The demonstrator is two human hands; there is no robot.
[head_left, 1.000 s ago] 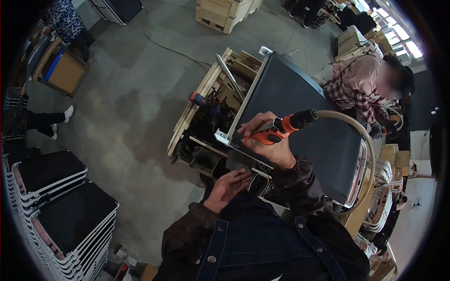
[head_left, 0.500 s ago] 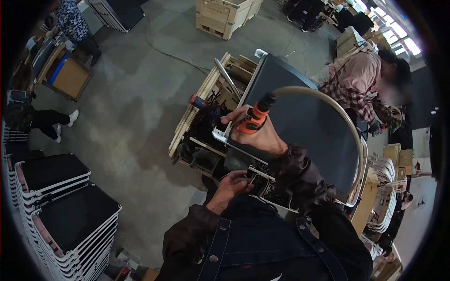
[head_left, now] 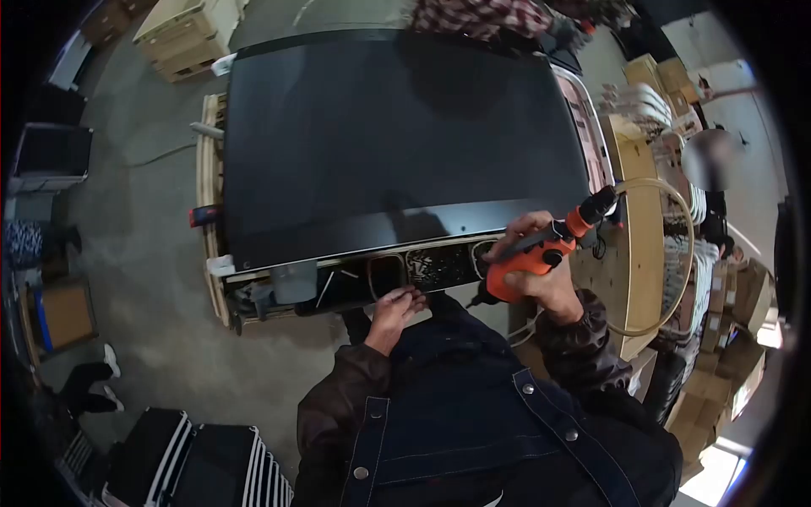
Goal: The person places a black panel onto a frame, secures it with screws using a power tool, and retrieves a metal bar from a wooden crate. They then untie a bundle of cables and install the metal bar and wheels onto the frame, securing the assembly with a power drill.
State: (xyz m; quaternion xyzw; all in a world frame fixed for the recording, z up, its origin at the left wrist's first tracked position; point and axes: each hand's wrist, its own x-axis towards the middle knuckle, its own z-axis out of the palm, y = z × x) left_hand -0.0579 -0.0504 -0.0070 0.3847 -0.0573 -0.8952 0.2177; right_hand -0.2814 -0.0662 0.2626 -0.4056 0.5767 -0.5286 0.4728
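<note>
In my right hand [head_left: 551,283] is an orange and black air screwdriver [head_left: 528,266], with a pale hose [head_left: 688,253] running from its end. It is held over the front right of a large dark panel [head_left: 397,144], apart from the panel. My left hand [head_left: 395,316] is at the front edge of a black parts tray [head_left: 342,291], its fingertips drawn together; anything between them is too small to make out. Small dark screws [head_left: 439,266] fill one compartment of the tray, close to that hand.
A red-and-black power tool [head_left: 204,216] sticks out at the panel's left. Across the panel stands a co-worker in a checked sleeve [head_left: 490,17]. A wooden crate [head_left: 186,38] is at the back left, stacked black panels [head_left: 215,465] at the lower left, cardboard boxes [head_left: 718,338] at the right.
My view has turned to the right, so the panel now lies straight ahead. My right hand has carried the screwdriver from the panel's left end to its right. The left hand stays by the tray.
</note>
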